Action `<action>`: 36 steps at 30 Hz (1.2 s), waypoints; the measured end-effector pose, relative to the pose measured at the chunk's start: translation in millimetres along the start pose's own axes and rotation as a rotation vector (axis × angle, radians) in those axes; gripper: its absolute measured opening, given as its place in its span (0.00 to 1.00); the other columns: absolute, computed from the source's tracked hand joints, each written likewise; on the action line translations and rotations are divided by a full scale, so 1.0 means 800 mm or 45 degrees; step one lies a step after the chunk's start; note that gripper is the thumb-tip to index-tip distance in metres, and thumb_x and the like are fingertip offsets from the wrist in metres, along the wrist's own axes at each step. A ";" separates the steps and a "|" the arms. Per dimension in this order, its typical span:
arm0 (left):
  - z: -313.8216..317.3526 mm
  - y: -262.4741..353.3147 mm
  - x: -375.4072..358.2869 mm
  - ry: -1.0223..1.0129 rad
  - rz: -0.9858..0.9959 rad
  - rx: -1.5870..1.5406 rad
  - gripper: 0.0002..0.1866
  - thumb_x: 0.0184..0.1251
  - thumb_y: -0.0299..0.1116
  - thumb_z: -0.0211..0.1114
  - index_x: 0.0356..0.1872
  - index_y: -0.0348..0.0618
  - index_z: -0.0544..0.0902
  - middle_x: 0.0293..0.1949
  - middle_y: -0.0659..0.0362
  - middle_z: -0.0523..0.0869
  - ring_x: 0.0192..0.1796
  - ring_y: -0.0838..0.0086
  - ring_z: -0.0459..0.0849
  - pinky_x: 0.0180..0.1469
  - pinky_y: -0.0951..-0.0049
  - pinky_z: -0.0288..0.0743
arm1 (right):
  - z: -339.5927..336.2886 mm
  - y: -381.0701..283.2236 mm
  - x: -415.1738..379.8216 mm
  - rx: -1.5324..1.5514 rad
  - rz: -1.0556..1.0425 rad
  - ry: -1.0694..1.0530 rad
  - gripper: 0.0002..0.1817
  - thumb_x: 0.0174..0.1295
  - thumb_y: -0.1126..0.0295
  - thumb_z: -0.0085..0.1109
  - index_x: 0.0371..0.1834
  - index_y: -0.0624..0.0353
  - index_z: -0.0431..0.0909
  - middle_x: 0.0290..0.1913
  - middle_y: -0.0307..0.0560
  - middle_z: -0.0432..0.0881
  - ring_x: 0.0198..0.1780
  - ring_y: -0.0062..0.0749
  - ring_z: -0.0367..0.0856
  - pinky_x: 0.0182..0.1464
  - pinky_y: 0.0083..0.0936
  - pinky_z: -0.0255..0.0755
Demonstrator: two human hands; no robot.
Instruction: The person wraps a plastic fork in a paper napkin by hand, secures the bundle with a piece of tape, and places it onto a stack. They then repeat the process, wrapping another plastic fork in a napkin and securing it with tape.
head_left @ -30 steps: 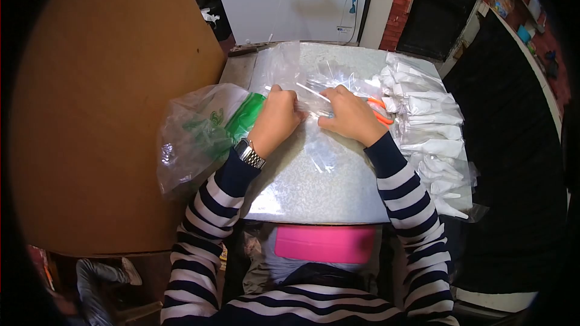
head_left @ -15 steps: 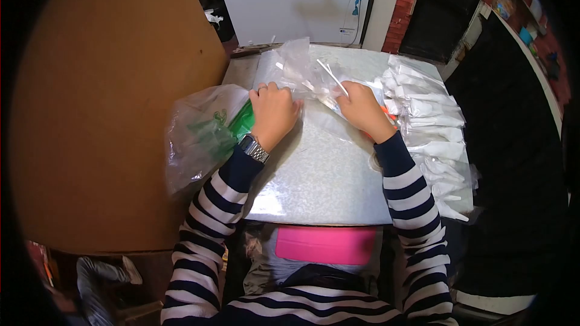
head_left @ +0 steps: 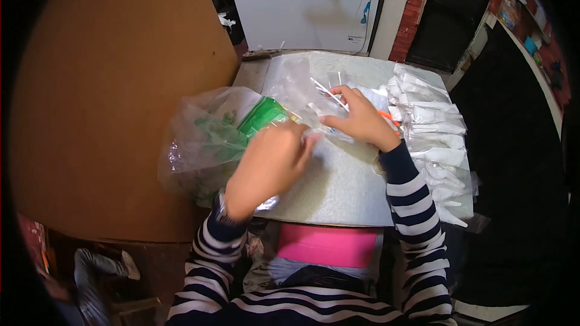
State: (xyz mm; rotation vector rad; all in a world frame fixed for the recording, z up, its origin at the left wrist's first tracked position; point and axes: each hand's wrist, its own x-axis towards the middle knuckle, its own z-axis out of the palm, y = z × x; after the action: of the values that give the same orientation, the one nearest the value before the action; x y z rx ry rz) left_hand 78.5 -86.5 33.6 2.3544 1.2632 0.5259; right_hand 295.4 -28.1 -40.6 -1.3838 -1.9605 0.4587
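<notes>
My left hand [head_left: 269, 160] is smeared by motion over the table's left half, its fingers curled under and mostly hidden. Just beyond it, a shiny green packet [head_left: 264, 115] lies at the mouth of a big clear plastic bag [head_left: 202, 124]. Two thin white sticks [head_left: 329, 93] run in between the thumb and fingers of my right hand [head_left: 364, 119], which is closed around them. Crumpled clear plastic [head_left: 294, 87] lies between both hands, close to the right thumb. Orange scissor-like handles [head_left: 388, 119] show beside the right wrist.
White items in clear wrappers [head_left: 428, 127] lie in a row along the right side of the pale table [head_left: 314, 196]. A tape roll [head_left: 378, 166] sits by my right sleeve. Brown board [head_left: 121, 102] stands at the left, a white freezer [head_left: 302, 9] behind.
My left hand has moved toward me and slightly right, away from the green packet, which now shows more. My right hand has loosened a little, thumb reaching left, the white sticks still in it.
</notes>
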 end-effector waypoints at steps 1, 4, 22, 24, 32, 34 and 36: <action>-0.021 0.025 -0.022 -0.143 0.119 -0.380 0.16 0.68 0.37 0.60 0.44 0.31 0.80 0.47 0.45 0.82 0.53 0.57 0.79 0.54 0.61 0.71 | -0.011 -0.011 0.002 0.114 0.046 -0.055 0.27 0.54 0.53 0.67 0.51 0.60 0.73 0.38 0.49 0.73 0.36 0.35 0.76 0.40 0.28 0.71; -0.036 0.074 -0.076 -0.337 0.672 -1.278 0.24 0.66 0.41 0.54 0.51 0.26 0.75 0.51 0.40 0.79 0.57 0.57 0.78 0.57 0.64 0.72 | -0.041 -0.022 0.006 0.408 0.263 -0.296 0.24 0.60 0.46 0.63 0.37 0.60 0.80 0.25 0.35 0.70 0.29 0.20 0.69 0.33 0.19 0.65; -0.051 0.097 -0.101 0.236 1.725 -0.740 0.23 0.65 0.50 0.56 0.45 0.37 0.77 0.41 0.49 0.85 0.45 0.67 0.83 0.53 0.74 0.76 | -0.041 -0.027 0.006 1.030 0.169 0.167 0.19 0.73 0.51 0.45 0.42 0.55 0.77 0.21 0.29 0.65 0.19 0.11 0.59 0.22 0.12 0.54; -0.048 0.068 -0.128 0.189 1.503 -0.976 0.22 0.71 0.50 0.52 0.44 0.36 0.75 0.38 0.49 0.83 0.44 0.63 0.81 0.48 0.67 0.78 | -0.038 -0.016 0.013 1.035 0.104 0.235 0.15 0.72 0.55 0.50 0.41 0.56 0.77 0.21 0.29 0.67 0.20 0.11 0.61 0.22 0.11 0.55; -0.030 -0.078 -0.130 0.930 -0.373 -0.168 0.10 0.69 0.26 0.54 0.39 0.26 0.78 0.33 0.45 0.84 0.36 0.59 0.84 0.42 0.68 0.75 | -0.044 -0.021 0.011 1.079 -0.027 0.251 0.11 0.66 0.69 0.58 0.46 0.65 0.75 0.38 0.47 0.82 0.40 0.26 0.83 0.43 0.19 0.76; -0.031 -0.086 -0.119 0.703 -0.503 0.077 0.09 0.65 0.22 0.54 0.42 0.26 0.77 0.34 0.42 0.83 0.37 0.53 0.83 0.43 0.64 0.75 | -0.048 -0.028 0.005 1.132 -0.107 0.064 0.20 0.61 0.77 0.56 0.57 0.68 0.72 0.52 0.54 0.80 0.55 0.33 0.79 0.59 0.25 0.73; -0.034 -0.092 -0.103 0.566 -0.508 0.223 0.11 0.62 0.19 0.54 0.44 0.27 0.77 0.36 0.40 0.82 0.40 0.49 0.82 0.43 0.62 0.74 | -0.047 -0.035 0.002 1.197 -0.141 -0.063 0.26 0.58 0.80 0.53 0.63 0.68 0.69 0.58 0.55 0.77 0.61 0.35 0.76 0.64 0.27 0.69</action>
State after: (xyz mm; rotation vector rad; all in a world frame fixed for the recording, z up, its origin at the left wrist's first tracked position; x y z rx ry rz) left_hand -28.6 -114.5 7.7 2.0929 1.9936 0.8615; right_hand 302.5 -40.8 4.1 -0.6529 -1.4935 1.1733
